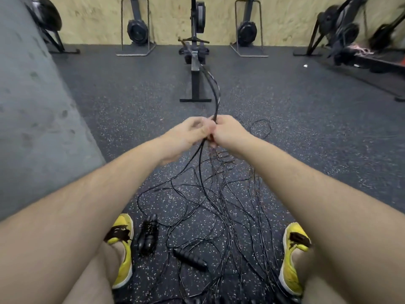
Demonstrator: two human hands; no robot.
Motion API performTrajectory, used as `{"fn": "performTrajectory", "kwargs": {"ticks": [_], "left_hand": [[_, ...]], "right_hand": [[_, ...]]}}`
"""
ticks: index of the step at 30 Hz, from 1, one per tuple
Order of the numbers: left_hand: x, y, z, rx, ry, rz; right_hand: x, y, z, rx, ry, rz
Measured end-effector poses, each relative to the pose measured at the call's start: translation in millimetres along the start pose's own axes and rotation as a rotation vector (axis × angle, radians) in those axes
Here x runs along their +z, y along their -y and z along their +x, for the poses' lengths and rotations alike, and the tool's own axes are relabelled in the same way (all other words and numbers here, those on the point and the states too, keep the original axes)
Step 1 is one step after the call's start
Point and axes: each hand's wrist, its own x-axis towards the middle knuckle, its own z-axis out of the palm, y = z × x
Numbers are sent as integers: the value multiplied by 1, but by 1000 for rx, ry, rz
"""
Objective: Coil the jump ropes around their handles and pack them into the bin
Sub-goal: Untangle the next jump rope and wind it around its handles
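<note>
- Speckled rubber floor [306, 128] ran out to a plywood wall at 12 o'clock. A grey wall [32, 117] filled the 9 o'clock side.
- Rowing machine [195, 62] stood at 12 o'clock, with more machines along the wall on either side. No bin could be picked out for certain.
- Tangle of jump ropes [219, 205] was spread over the floor at 6 o'clock, between the left shoe [123, 249] at 7 and the right shoe [291, 260] at 5. It was many thin black cords, crossed and looped over each other.
- Coiled bundle [149, 236] lay just beside the left shoe, cord wrapped round its handles. It looked finished but unpacked.
- Loose handle [189, 258] lay at 6 o'clock, ribbed, black and unwrapped.
- Left hand [188, 134] and right hand [228, 130] met at centre, knuckles touching. Both had fingers curled tight round a gathered bunch of cords. What else the right hand enclosed could not be told.
- Doubled strand [213, 93] rose from the hands toward 12 o'clock, and the rest hung down into the tangle.
- Handling judgement: the cord looked light, slick and springy, so it would likely snag on its neighbours and unwind if let go. Best taken by the ribbed handles and wound under tension, tracing one cord free first.
</note>
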Motion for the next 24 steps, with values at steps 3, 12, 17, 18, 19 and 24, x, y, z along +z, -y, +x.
{"fn": "performTrajectory", "kwargs": {"ticks": [3, 12, 17, 18, 19, 24], "left_hand": [[12, 18, -1, -135, 203, 202], [13, -36, 31, 44, -180, -459], [14, -41, 31, 48, -196, -409], [14, -36, 28, 18, -157, -376], [15, -31, 23, -17, -86, -363], [23, 9, 0, -146, 201, 71]], "right_hand": [[-11, 4, 16, 27, -60, 338], [-9, -12, -8, 101, 162, 78], [1, -12, -16, -28, 78, -114], [-3, -11, -13, -53, 7, -85], [-8, -8, -11, -78, -67, -59], [-28, 2, -1, -68, -270, 81]]}}
